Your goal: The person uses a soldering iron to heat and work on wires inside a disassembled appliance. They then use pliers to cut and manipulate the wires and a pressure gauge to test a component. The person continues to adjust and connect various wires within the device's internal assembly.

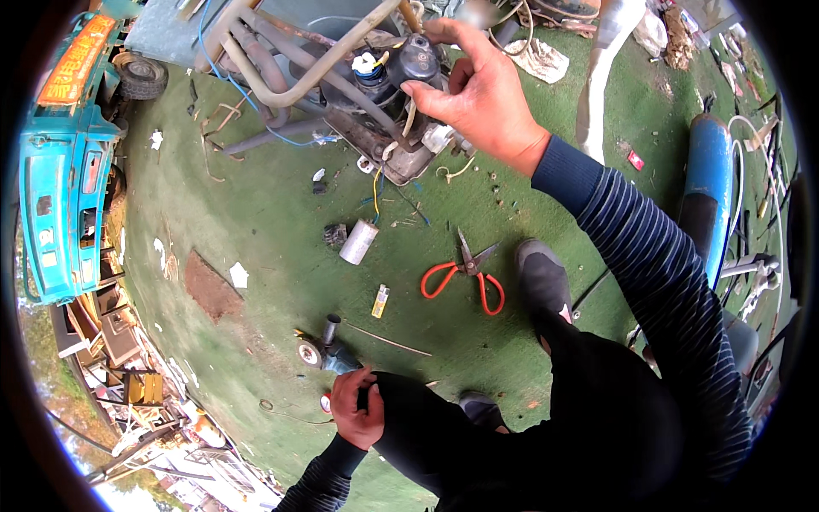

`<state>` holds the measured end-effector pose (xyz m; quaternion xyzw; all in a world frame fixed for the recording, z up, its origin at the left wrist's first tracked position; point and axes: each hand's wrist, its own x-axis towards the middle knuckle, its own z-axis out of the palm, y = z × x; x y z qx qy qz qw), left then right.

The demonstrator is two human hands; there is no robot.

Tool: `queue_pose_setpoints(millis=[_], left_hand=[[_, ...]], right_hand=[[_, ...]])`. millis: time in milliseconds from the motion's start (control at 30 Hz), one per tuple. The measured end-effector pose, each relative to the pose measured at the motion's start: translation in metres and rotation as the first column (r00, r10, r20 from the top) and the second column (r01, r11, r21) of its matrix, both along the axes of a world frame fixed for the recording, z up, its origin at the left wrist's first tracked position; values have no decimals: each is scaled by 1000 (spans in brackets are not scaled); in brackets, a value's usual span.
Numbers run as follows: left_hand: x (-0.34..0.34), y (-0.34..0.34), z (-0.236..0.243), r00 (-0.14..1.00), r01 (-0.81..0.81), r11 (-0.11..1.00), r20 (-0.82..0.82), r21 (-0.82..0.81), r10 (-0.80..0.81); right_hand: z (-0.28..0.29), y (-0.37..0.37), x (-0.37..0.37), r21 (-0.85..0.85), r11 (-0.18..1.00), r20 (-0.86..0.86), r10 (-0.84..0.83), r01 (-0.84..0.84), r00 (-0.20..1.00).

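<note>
My right hand (456, 85) grips a black cylindrical part (419, 55) on a grimy compressor assembly with bent tubes (320, 72), index finger over its upper end and thumb at its lower side. My left hand (358, 408) rests at my left knee, fingers loosely bent and apart, holding nothing visible. A silver cylinder (358, 241) lies below the assembly beside yellow and blue wires. Red-handled scissors (472, 269) lie open near my right shoe, with a small lighter (380, 301) to their left. An angle grinder (327, 354) is just above my left hand.
A teal three-wheeled vehicle (64, 205) stands at the left, above heaped scrap (128, 384). A blue gas cylinder (708, 171) with hoses is at the right. A white pipe (597, 102) and rag (537, 60) lie near the assembly on green flooring (196, 154), with a rusty plate (213, 286).
</note>
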<state>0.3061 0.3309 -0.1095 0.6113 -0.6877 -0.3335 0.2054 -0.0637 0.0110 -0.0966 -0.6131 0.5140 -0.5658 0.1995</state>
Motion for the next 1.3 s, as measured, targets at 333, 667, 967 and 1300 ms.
queue_pose_setpoints(millis=[333,667,967,1300], left_hand=[[1,-11,3,983,132,991,127,16,-133],[-36,-58,-10,917,356,923,131,148,-376],[-79,-92,-34,890,415,886,113,208,-443],[-106,-95,-26,915,387,906,54,170,-401]], right_hand=[[-36,80,-41,269,963,66,-46,27,997],[-77,201,-117,589,805,66,-126,63,990],[-81,211,-150,458,883,-92,-68,102,993],[-49,155,-133,269,963,-128,29,6,991]])
